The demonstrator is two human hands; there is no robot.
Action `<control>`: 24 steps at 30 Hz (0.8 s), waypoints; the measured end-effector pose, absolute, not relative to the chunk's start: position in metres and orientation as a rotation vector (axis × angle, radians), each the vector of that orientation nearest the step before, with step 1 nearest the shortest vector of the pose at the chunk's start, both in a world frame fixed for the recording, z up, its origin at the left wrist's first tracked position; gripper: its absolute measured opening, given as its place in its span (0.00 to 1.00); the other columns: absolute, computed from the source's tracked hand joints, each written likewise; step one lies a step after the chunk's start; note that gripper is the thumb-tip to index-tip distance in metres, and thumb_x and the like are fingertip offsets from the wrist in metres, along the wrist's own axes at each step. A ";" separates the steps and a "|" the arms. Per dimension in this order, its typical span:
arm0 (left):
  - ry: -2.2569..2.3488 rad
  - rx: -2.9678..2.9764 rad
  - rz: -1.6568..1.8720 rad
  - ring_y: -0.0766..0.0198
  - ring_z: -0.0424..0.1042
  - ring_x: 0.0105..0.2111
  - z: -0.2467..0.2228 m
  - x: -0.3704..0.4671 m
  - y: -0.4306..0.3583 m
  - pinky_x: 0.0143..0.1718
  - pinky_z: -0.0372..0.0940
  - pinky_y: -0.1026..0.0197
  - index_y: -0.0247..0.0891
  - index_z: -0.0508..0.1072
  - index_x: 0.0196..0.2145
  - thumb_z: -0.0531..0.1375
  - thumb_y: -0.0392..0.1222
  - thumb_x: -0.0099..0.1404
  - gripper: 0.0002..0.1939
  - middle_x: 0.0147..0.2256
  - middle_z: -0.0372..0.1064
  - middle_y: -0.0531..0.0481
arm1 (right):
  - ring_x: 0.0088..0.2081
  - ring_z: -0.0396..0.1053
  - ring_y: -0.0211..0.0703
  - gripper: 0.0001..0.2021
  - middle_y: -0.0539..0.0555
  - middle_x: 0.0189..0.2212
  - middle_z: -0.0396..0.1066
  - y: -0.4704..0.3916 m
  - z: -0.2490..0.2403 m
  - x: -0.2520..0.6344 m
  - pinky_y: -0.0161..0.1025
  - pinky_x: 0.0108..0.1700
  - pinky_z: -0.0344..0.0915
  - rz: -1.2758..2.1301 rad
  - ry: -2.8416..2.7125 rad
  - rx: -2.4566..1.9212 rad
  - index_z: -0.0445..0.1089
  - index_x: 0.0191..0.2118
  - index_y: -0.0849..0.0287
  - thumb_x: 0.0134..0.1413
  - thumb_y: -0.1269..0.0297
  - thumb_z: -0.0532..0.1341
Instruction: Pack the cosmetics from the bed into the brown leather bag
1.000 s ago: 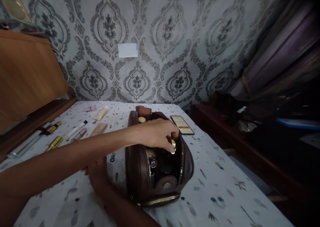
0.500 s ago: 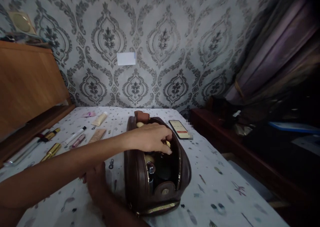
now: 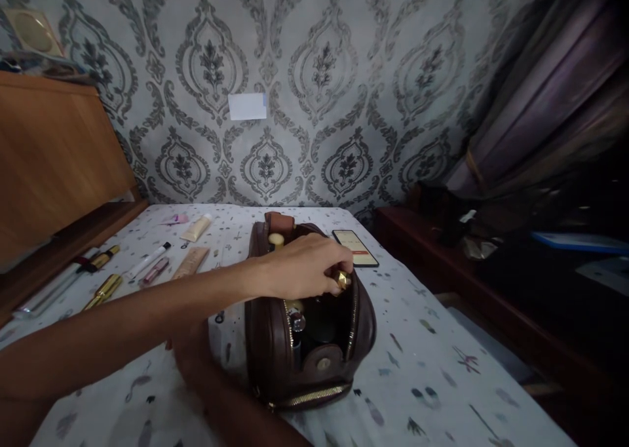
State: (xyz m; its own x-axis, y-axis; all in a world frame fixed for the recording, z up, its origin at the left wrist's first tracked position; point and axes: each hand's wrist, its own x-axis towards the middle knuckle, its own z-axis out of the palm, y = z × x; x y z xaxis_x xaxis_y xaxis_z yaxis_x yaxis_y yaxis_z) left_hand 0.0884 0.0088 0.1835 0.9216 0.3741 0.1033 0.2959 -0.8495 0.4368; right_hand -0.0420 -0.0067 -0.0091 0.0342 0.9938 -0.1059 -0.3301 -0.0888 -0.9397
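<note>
Over the open brown bag (image 3: 268,342), my left hand (image 3: 314,263) pinches a small faceted gold item (image 3: 343,279) between thumb and fingers, near the bag's right inner side. Inside the bag are a clear-capped bottle (image 3: 297,324) and a container with a cream-coloured top (image 3: 276,240). My left forearm crosses above my right hand (image 3: 189,342), which is low over the cloth left of the bag. The fingers of my right hand are mostly hidden and dim.
On the patterned white cloth (image 3: 407,368) at left lie a gold tube (image 3: 104,291), a pink tube (image 3: 154,271), a white tube (image 3: 149,261), a beige tube (image 3: 191,262) and a cream tube (image 3: 197,227). A phone (image 3: 362,253) lies right of the bag.
My left hand has moved slightly right and up with the gold item, which shows more plainly now. The view has shifted a little.
</note>
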 end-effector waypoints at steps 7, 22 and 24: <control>0.463 2.717 0.183 0.62 0.69 0.35 0.180 0.086 0.011 0.33 0.57 0.64 0.36 0.73 0.38 0.65 0.35 0.59 0.08 0.33 0.71 0.51 | 0.17 0.56 0.34 0.08 0.41 0.14 0.58 -0.011 -0.001 -0.034 0.31 0.20 0.52 1.455 -0.742 -1.060 0.59 0.25 0.54 0.39 0.76 0.54; 0.443 2.816 0.055 0.59 0.69 0.42 0.200 0.085 0.009 0.39 0.59 0.61 0.37 0.71 0.38 0.57 0.31 0.64 0.06 0.38 0.72 0.49 | 0.14 0.53 0.32 0.10 0.44 0.09 0.53 -0.009 -0.004 -0.034 0.29 0.17 0.50 1.341 -0.974 -1.064 0.60 0.15 0.56 0.42 0.71 0.52; 0.455 2.841 0.024 0.57 0.69 0.44 0.193 0.086 0.008 0.39 0.59 0.60 0.36 0.72 0.39 0.58 0.33 0.65 0.05 0.40 0.73 0.47 | 0.14 0.53 0.33 0.08 0.44 0.10 0.55 -0.008 -0.008 -0.036 0.30 0.16 0.50 1.332 -0.975 -1.055 0.60 0.16 0.56 0.39 0.72 0.52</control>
